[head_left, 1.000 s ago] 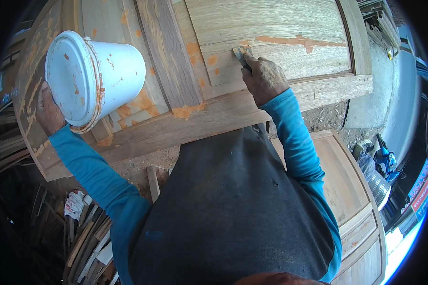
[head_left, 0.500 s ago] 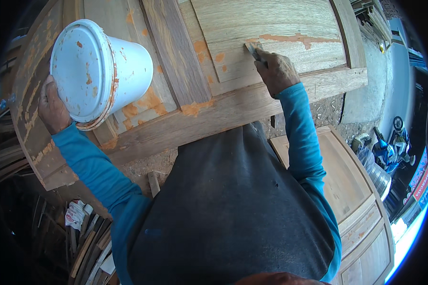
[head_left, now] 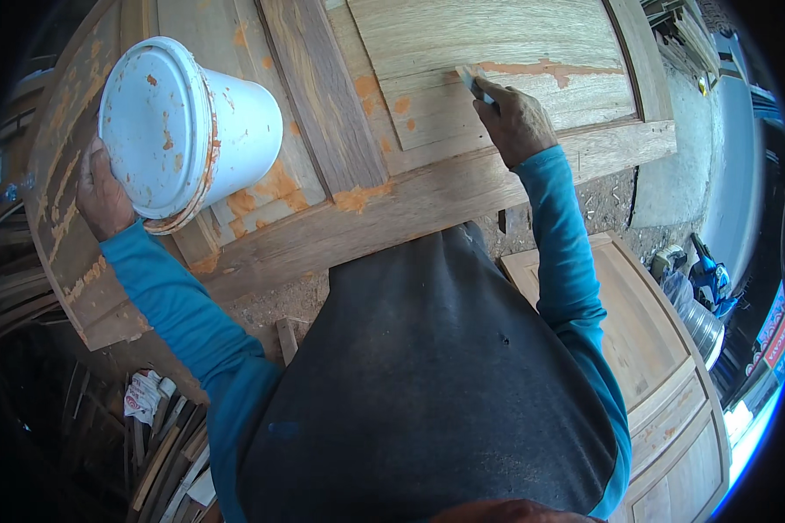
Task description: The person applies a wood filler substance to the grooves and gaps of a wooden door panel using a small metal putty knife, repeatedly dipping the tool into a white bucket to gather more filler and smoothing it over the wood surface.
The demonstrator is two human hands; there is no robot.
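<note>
My right hand (head_left: 519, 129) is closed around a putty knife (head_left: 474, 82), its blade at the left end of an orange-brown filler streak (head_left: 545, 68). The streak runs along a pale panel of a wooden door (head_left: 445, 213) lying in front of me. At the left, my left hand (head_left: 105, 196) grips the lid edge of a white bucket (head_left: 249, 126). Its lid is on and spotted with dried filler; some of my left fingers are hidden behind the rim. Filler patches (head_left: 362, 197) dot the door's frame and panels.
A second panelled door (head_left: 641, 327) lies lower right. Wood offcuts (head_left: 170, 453) are piled at lower left, a white bag (head_left: 144, 394) on them. More scrap wood (head_left: 689, 44) lies at upper right. A metal container (head_left: 698, 322) and blue items stand beyond the second door.
My right hand has shifted slightly right, and the putty knife has tilted so more of its blade shows. My left hand keeps its hold on the bucket. The whole view has shifted slightly.
</note>
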